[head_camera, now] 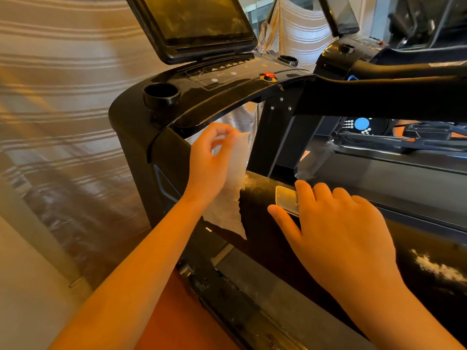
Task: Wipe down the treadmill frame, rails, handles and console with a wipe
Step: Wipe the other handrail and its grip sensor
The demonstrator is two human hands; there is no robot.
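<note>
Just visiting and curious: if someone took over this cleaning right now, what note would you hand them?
Left hand pinches the white wipe, which hangs beside the handrail's front end.
Right hand rests open on the handrail, fingers by its metal sensor plate.
Done: nothing clearly finished; white dust shows on the handrail.
Left: handrail, console with its dusty screen, frame.

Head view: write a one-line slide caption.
The left hand pinches a white wipe beside the dusty treadmill handrail while the right hand rests on it.
</note>
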